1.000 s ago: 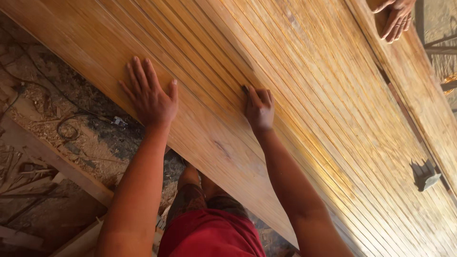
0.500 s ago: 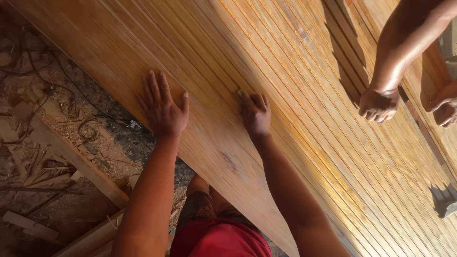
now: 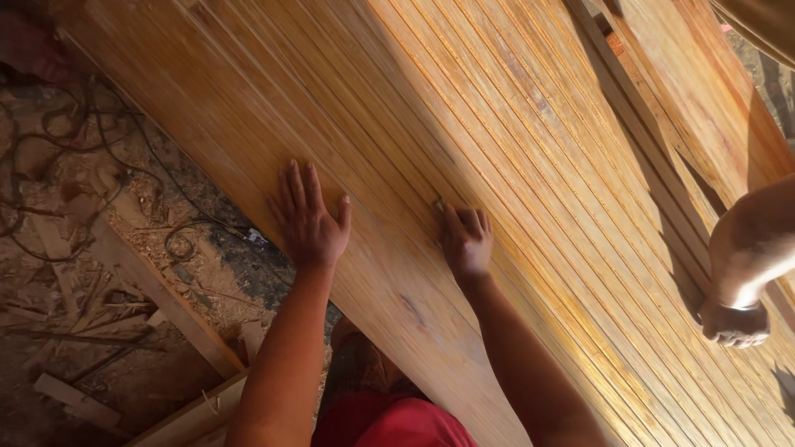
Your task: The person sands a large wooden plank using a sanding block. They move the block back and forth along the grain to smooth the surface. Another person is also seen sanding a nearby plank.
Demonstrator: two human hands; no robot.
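A long, grooved, honey-coloured wooden panel (image 3: 530, 165) slants across the room from eleven o'clock down to five. The left hand (image 3: 308, 217) lies flat and spread on its smooth lower border, gripping nothing. The right hand (image 3: 466, 240) presses a small grey scrap (image 3: 439, 204) (sanding paper, I'd guess) into a groove, fingers curled over it. At three o'clock another person's hand (image 3: 733, 319) rests on the same panel. To my eye the panel is stiff and heavy, its finish slick; better taken by the long edges than the face. Below, at eight o'clock, black cables (image 3: 50, 157) and wood offcuts (image 3: 149, 281) litter the dusty floor (image 3: 132, 372).
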